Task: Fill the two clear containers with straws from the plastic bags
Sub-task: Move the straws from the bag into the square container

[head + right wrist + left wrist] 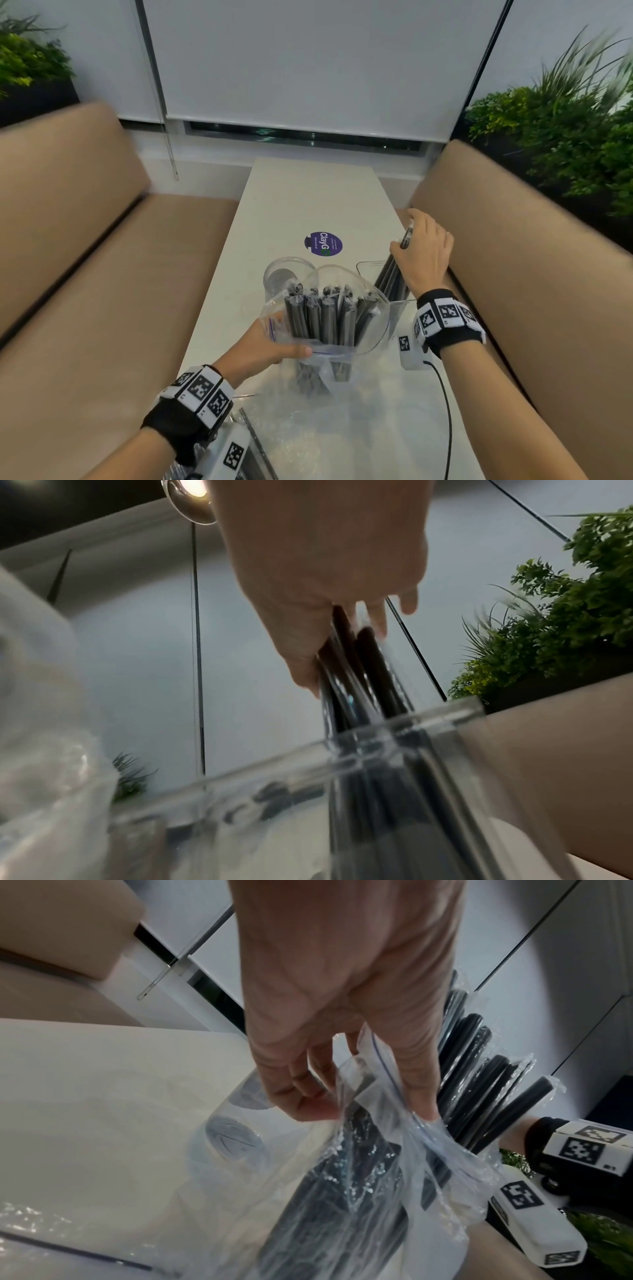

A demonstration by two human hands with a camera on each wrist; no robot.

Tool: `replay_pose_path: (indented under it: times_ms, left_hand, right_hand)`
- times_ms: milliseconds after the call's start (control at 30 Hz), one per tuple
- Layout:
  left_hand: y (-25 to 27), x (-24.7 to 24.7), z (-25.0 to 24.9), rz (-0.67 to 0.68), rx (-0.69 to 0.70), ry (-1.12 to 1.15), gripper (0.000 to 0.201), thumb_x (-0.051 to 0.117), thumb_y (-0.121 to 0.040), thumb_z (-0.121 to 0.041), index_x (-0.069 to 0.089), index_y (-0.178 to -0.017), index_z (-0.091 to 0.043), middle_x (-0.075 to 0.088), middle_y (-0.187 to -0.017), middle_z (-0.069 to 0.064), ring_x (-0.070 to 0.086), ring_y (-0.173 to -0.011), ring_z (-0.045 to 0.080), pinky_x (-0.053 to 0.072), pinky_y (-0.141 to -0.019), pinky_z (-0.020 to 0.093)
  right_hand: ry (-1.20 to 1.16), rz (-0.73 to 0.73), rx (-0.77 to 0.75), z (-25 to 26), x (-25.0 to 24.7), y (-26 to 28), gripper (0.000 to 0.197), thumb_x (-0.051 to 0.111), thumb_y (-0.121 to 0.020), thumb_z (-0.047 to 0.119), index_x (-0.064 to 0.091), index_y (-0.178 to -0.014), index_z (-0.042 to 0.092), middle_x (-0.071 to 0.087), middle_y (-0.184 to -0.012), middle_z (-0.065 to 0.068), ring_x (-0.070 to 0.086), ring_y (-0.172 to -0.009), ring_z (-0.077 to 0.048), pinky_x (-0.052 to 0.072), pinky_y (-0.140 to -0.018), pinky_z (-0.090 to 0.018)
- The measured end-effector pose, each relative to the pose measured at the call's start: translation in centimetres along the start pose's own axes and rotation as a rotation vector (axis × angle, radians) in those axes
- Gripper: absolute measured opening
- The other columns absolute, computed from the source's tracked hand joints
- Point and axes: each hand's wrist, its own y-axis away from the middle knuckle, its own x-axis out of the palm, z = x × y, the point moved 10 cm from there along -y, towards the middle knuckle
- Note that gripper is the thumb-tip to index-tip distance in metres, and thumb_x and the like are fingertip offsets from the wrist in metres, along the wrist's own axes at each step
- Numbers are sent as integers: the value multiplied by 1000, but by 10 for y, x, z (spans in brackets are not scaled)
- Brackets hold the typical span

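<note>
Two clear containers wait on the white table: a round one, seemingly empty, just behind the zip bag, and a square one at the right, into which the right hand is lowering a small bunch of wrapped black straws. That hand is wrapped round the bunch near its upper ends; the right wrist view shows the straws passing the rim of the square container and leaning against its far side.

Meanwhile the left hand pinches the open mouth of the zip bag — thumb on the near lip, fingers behind it — so the remaining wrapped straws stand upright and within reach.

To do this step well, I would guide the bunch down until the lower ends meet the container floor before letting go; dropped from height, the slick wrappers would likely bounce and splay. Keeping the straws close to upright and pushed to one wall should leave room for later handfuls. The left hand ought to hold the bag mouth wide and steady — if it sags, the straws may tip out onto the table. More crumpled plastic lies nearer the person, apparently a second bag, so the filling looks early on.
</note>
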Motion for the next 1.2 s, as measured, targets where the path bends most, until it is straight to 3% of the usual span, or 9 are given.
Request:
replay_pose_path:
  times_ms: [133, 200, 300, 400, 500, 633, 867, 1033, 1200]
  left_hand:
    - [0, 1, -1, 4, 6, 2, 38, 77, -77, -2, 63, -106, -23, 73, -71, -25, 63, -61, -13, 45, -49, 9]
    - [-1, -1, 1, -1, 1, -6, 38, 78, -77, -3, 63, -104, -26, 73, -72, -25, 63, -62, -12, 46, -50, 10]
    - [-4, -4, 6, -32, -14, -4, 42, 80, -75, -8, 62, -100, -36, 74, -77, -23, 63, -69, -3, 47, -57, 18]
    - [-6, -4, 9, -28, -22, -12, 39, 79, -76, -9, 63, -99, -36, 74, -78, -23, 61, -68, -4, 46, -60, 21]
    - [-6, 6, 8, 33, -14, -28, 36, 77, -77, -1, 66, -102, -24, 74, -73, -19, 61, -60, -8, 43, -52, 15]
    - [-1, 19, 1, 69, 8, -20, 39, 67, -77, 18, 63, -104, -10, 73, -65, -18, 64, -58, -9, 44, -50, 5]
    - [-4, 1, 12, 11, -18, -31, 40, 80, -75, -6, 65, -109, -21, 75, -78, -17, 63, -65, -10, 46, -54, 15]
    - [-8, 6, 8, 15, -12, -44, 42, 79, -76, -8, 66, -113, -22, 74, -81, -15, 61, -62, -10, 46, -53, 15]
    - [-14, 11, 0, 52, -7, -45, 40, 79, -76, -7, 66, -113, -17, 74, -85, -11, 60, -60, -8, 43, -51, 14]
  right_hand:
    - [83, 289, 90, -13, 17, 9, 62, 71, -82, 47, 52, -134, 20, 28, -159, -8, 25, -145, -33, 7, -112, -68]
    - [-41, 172, 108, -11, -13, 14, 62, 66, -85, 49, 51, -137, 18, 29, -158, -11, 25, -146, -32, 10, -113, -67]
    - [-556, -82, 129, -6, -65, 53, 43, 61, -90, 38, 61, -126, 14, 59, -131, -6, 54, -124, -22, 43, -107, -46]
    - [-1140, 212, 243, 16, -37, 117, 74, 72, -71, 57, 56, -132, 19, 65, -123, 5, 63, -112, -7, 53, -91, -20]
    - [-1017, 467, 185, 37, 7, 160, 100, 80, -60, 62, 39, -146, 30, 50, -141, 18, 50, -125, 7, 44, -98, -11]
    - [-1021, 495, 203, 44, 31, 159, 73, 84, -72, 34, 51, -137, 28, 60, -135, 12, 55, -124, -1, 45, -106, -27]
    - [-1121, 378, 189, 40, 2, 132, 19, 71, -86, 20, 73, -99, 6, 74, -89, 3, 66, -86, -3, 51, -78, -18]
    - [-1121, 233, 162, 43, -36, 96, 18, 66, -92, 14, 69, -88, -4, 71, -88, -22, 65, -82, -24, 52, -81, -31]
    - [-1113, 141, 92, 59, -91, 57, 26, 56, -97, 10, 62, -72, 14, 64, -65, -5, 61, -59, -15, 53, -66, -31]
